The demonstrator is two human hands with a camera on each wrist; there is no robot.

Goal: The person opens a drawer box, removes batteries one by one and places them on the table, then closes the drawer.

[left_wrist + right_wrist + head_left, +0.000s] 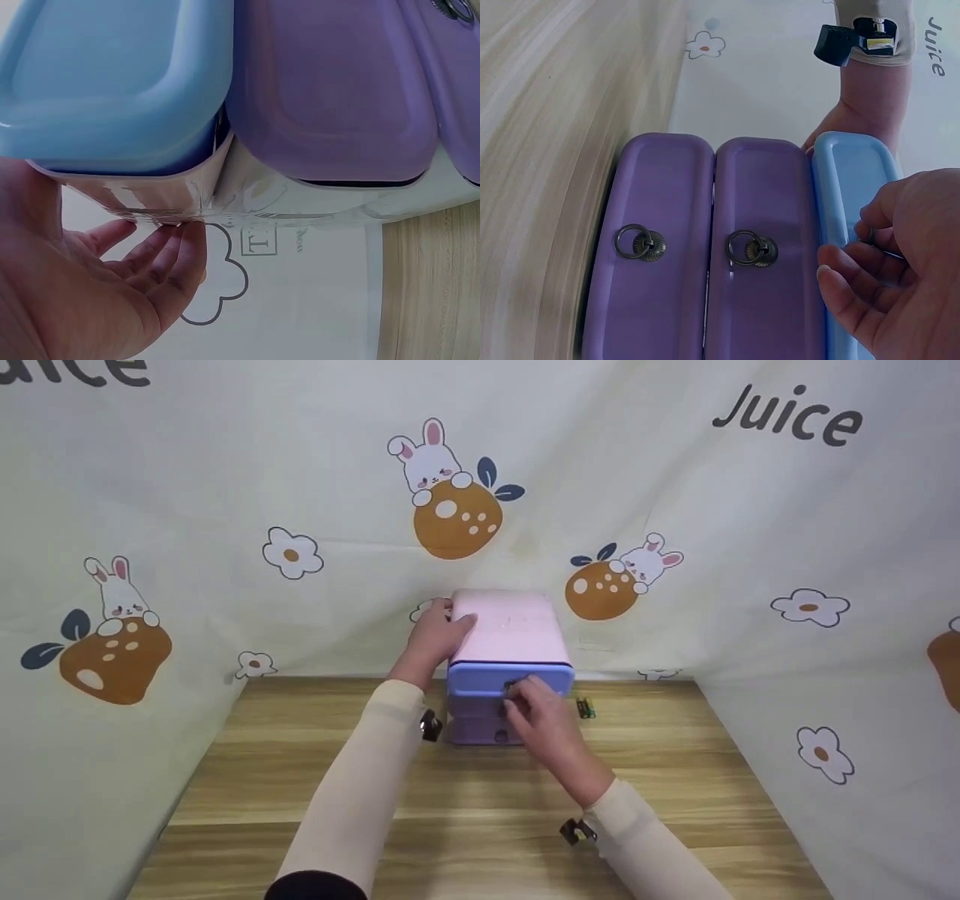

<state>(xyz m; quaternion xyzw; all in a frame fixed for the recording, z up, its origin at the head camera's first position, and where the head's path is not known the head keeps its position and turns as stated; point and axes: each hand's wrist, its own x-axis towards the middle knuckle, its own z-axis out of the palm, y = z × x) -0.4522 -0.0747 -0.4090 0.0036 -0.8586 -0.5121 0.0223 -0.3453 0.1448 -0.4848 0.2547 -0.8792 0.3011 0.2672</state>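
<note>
A small drawer cabinet (pixel 510 630) with a pink top stands at the back of the table. Its top drawer (pixel 476 681) is blue; two purple drawers (pixel 675 307) sit below, each with a metal ring pull (pixel 761 251). My left hand (pixel 435 637) holds the cabinet's left upper edge, thumb on top and bent fingers against the side. With thumb and fingertips, my right hand (pixel 544 716) pinches the blue drawer's ring pull (pixel 511 687), mostly covered by the fingers. In the left wrist view, a narrow gap shows behind the blue front.
Green-and-black batteries (pixel 586 708) lie on the wooden table (pixel 300 802), just right of the cabinet. Behind and on both sides hangs a white cloth (pixel 337 472) printed with rabbits, fruit and flowers, close to the cabinet's back.
</note>
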